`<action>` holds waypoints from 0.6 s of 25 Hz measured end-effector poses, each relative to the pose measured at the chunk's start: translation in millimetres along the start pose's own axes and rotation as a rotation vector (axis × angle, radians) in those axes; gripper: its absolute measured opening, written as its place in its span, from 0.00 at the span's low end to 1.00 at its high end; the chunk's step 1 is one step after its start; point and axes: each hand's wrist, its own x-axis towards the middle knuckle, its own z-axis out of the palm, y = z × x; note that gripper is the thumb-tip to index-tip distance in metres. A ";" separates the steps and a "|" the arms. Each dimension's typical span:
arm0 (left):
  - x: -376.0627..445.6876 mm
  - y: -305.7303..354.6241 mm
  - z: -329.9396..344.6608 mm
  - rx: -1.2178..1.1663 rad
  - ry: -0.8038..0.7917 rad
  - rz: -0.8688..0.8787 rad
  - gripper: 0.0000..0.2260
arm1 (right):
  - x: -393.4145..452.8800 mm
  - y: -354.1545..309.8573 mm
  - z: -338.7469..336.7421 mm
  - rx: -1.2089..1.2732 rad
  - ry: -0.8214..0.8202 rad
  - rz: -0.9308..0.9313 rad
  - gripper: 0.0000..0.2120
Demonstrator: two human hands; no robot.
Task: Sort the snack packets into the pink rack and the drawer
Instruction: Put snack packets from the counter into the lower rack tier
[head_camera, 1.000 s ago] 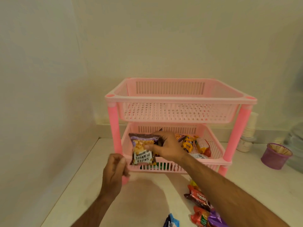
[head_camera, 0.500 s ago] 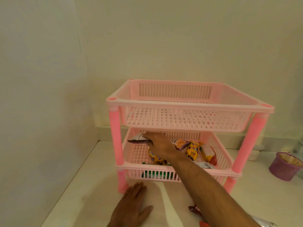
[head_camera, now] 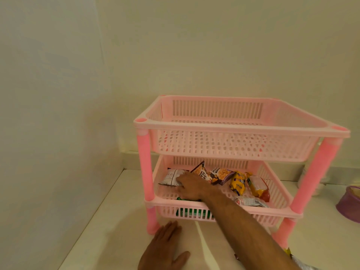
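A smooth cream desk (head_camera: 109, 227) fills a corner of plain off-white walls. On it stands the pink rack (head_camera: 241, 131) of perforated plastic. The right hand (head_camera: 191, 185) grasps a crinkly silver packet (head_camera: 170, 179) in the lower tray's left; glossy peanut packets (head_camera: 213, 175) lean just right. The left hand (head_camera: 164, 248) lies released, flat on the desk.

Plain cream walls (head_camera: 175, 45) meet in corner, left of centre; white desk (head_camera: 109, 221) below; warm dim light.
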 end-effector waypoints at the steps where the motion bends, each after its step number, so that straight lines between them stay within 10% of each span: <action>1: 0.2 0.0 0.0 0.011 -0.005 0.003 0.32 | -2.0 -0.3 -0.3 0.005 0.003 -0.011 0.20; 15: -7.8 23.5 -9.5 -0.074 -0.225 -0.255 0.30 | -114.7 12.0 -20.0 0.194 0.340 -0.003 0.34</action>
